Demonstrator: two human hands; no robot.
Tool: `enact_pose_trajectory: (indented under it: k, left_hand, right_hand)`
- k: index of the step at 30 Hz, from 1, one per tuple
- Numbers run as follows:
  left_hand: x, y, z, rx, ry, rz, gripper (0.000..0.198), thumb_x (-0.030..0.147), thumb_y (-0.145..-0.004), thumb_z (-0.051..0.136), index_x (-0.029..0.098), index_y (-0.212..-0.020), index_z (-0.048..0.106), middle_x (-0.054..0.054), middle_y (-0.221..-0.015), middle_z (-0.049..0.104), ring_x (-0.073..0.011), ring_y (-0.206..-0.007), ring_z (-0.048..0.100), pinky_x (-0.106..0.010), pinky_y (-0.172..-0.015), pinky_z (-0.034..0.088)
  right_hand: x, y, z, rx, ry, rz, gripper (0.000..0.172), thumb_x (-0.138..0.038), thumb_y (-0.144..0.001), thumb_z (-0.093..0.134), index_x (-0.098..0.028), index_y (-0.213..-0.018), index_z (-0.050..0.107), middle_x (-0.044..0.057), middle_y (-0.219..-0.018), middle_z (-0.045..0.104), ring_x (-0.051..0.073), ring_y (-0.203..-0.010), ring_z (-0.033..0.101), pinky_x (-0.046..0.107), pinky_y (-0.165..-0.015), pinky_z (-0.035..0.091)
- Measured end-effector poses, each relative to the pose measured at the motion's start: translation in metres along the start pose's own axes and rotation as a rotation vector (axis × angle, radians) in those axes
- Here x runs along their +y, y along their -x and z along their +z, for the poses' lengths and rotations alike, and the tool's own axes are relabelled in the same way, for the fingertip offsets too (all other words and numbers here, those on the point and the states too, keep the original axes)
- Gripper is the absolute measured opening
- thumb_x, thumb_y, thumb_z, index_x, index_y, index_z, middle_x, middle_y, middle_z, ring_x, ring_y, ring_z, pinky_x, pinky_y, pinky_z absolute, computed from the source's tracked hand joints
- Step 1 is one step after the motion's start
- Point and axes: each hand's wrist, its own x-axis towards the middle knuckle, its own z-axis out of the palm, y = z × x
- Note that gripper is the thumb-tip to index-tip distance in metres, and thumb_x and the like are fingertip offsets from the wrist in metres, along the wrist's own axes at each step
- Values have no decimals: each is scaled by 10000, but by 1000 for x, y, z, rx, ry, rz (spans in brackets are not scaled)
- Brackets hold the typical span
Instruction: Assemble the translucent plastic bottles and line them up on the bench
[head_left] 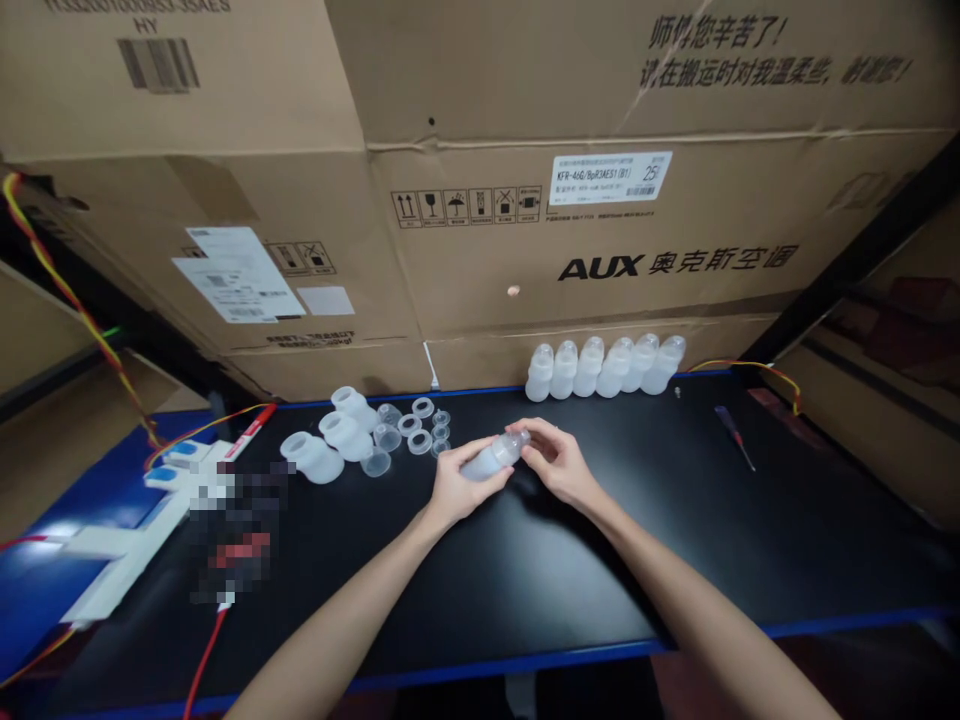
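Near the middle of the black table, my left hand [459,487] is wrapped round the body of a translucent baby bottle [487,461], which lies tilted with its top toward the right. The fingers of my right hand [553,462] are closed on the clear top of the same bottle. To the left lie three open bottle bodies [313,457], several clear domed caps [377,461], white rings [421,441] and small clear nipples [441,432]. Several capped bottles [592,366] stand in a row at the back, right of centre.
A cardboard box wall [480,240] rises behind the table [720,560]. A screwdriver [735,438] lies at the right. At the left are a white power strip [142,550], a red-and-white marker [250,432], cables and a pixelated dark object [244,520].
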Motion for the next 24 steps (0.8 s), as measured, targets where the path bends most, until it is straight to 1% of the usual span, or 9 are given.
enact_pose_trajectory:
  k: [3,5,9,12,15,18,20,22,24]
  left_hand:
    - [-7,5,6,119,-164,157,412,382,-818,871,195,-1180,808,-90,-1112,849,-255,-876,839,-380,-850,723]
    - [-10,5,8,139,-250,271,382,361,-841,850,215,-1191,806,-86,-1150,843,-264,-922,842,-387,-878,727]
    - [-8,2,4,83,-373,437,366,336,-866,842,218,-1210,800,-89,-1123,846,-284,-948,845,-389,-868,730]
    - [-1,1,0,38,-442,569,381,300,-880,842,202,-1244,781,-101,-1131,846,-289,-955,845,-388,-861,724]
    - [3,0,-3,0,-509,648,372,271,-886,826,204,-1248,773,-100,-1147,844,-288,-975,843,-380,-852,715]
    - [4,-1,-3,-13,-499,623,336,275,-875,817,221,-1205,788,-87,-1135,847,-284,-973,843,-373,-845,707]
    - [4,-2,-1,33,-456,562,319,301,-864,825,224,-1172,792,-81,-1113,850,-279,-954,843,-372,-851,701]
    - [5,-2,1,110,-401,438,337,347,-870,827,219,-1177,776,-80,-1114,847,-265,-938,839,-364,-866,692]
    - [4,-2,2,159,-329,268,376,397,-910,795,215,-1233,729,-82,-1153,834,-248,-962,830,-352,-888,678]
  right_hand:
    - [4,-1,-2,92,168,-10,401,-530,-891,813,-205,-1119,762,78,-1020,765,213,-857,746,338,-800,631]
    - [5,-1,-3,128,290,1,399,-549,-855,847,-204,-1036,759,40,-858,743,189,-724,689,306,-706,586]
    - [1,1,-5,157,481,19,448,-625,-908,775,-218,-780,639,-46,-589,560,135,-549,492,266,-582,415]
    - [-5,2,-4,180,609,35,602,-676,-986,646,-223,-614,506,-44,-536,473,125,-529,410,275,-575,326]
    - [-10,1,-3,124,690,159,744,-724,-1046,495,-225,-498,428,-19,-481,425,136,-496,368,296,-557,272]
    - [-11,0,-6,54,713,275,806,-775,-1053,404,-237,-454,436,6,-454,437,155,-464,382,306,-540,262]
    - [-10,-1,-9,56,675,285,811,-776,-1067,344,-236,-479,486,22,-487,509,166,-477,446,301,-544,289]
    - [-8,-2,-11,31,577,244,790,-735,-1099,289,-227,-572,588,25,-559,596,172,-523,530,290,-567,347]
    - [-7,0,-10,-53,481,161,696,-681,-1118,327,-221,-758,706,18,-671,675,175,-604,607,282,-621,421]
